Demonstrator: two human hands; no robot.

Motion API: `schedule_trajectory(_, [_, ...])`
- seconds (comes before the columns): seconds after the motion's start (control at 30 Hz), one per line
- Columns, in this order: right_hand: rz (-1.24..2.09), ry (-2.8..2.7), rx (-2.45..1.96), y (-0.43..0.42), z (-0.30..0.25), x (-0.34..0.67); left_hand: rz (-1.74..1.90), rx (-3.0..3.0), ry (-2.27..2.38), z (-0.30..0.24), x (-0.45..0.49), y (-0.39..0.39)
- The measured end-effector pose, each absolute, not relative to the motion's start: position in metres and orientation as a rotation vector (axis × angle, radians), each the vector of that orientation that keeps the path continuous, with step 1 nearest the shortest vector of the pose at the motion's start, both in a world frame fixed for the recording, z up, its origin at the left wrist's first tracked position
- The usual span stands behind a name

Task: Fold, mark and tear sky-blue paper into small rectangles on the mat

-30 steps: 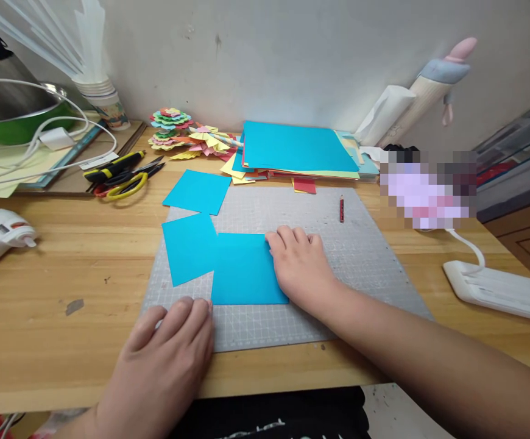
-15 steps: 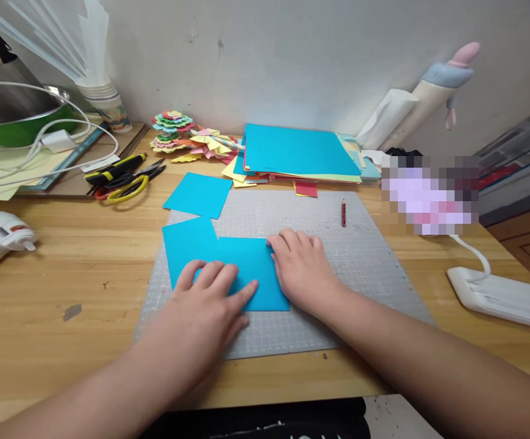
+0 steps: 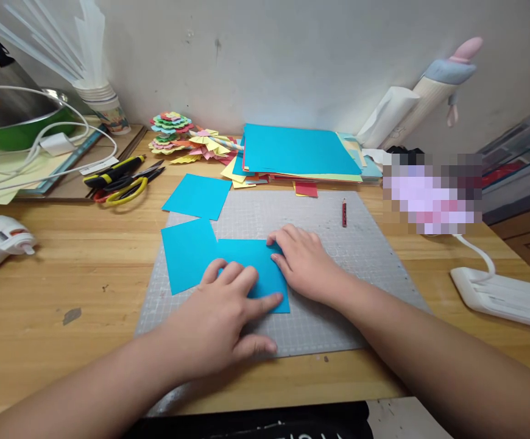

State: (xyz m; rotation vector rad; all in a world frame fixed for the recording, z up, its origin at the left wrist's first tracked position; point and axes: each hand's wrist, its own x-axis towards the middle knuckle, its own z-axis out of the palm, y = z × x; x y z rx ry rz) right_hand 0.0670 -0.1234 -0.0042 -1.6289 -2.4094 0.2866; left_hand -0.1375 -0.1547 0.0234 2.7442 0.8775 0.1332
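A blue square of paper lies flat on the grey cutting mat. My left hand rests over its lower left part, fingers apart. The index finger points along the sheet near its lower right corner, and the thumb is out over the mat. At the upper right edge, my right hand has its fingers curled, with index finger and thumb on the paper's edge. Another blue square sits just left, touching or slightly under the first. A third blue square lies above, partly off the mat.
A stack of coloured paper stands against the wall beside layered paper flowers. A short pencil lies on the mat. Scissors and a glue gun are at left; a white lamp base is at right.
My left hand has slid right across the blue paper, its index finger now nearer the right edge and its thumb spread out. My right hand stays at the edge, its thumb more visible.
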Motion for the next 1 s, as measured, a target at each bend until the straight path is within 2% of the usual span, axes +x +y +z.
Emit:
schedule_trajectory(0.1, [0.318,-2.409,-1.608,-0.121,-0.003,0.070,0.215,2.683,0.732,0.030,-0.146,-0.150])
schedule_trajectory(0.3, [0.397,-2.394,-1.520,-0.122,0.006,0.073,0.382,2.808,1.020,0.018,-0.160,-0.144])
schedule_trajectory(0.43, [0.464,-2.565,-1.067,-0.137,0.019,0.069,0.625,2.857,0.963,0.013,-0.156,-0.149])
schedule_trajectory(0.53, [0.280,-2.665,-0.773,-0.148,0.022,0.065,0.799,2.869,0.974,0.015,-0.154,-0.151])
schedule_trajectory(0.63, [0.023,-2.580,-0.713,-0.151,0.021,0.064,0.940,2.869,1.012,0.020,-0.156,-0.152])
schedule_trajectory(0.73, [-0.068,-2.484,-0.716,-0.152,0.024,0.063,1.054,2.856,1.044,0.024,-0.158,-0.155])
schedule_trajectory(1.0, [-0.277,-2.454,-0.657,-0.160,0.026,0.051,1.011,2.860,1.057,0.020,-0.153,-0.165])
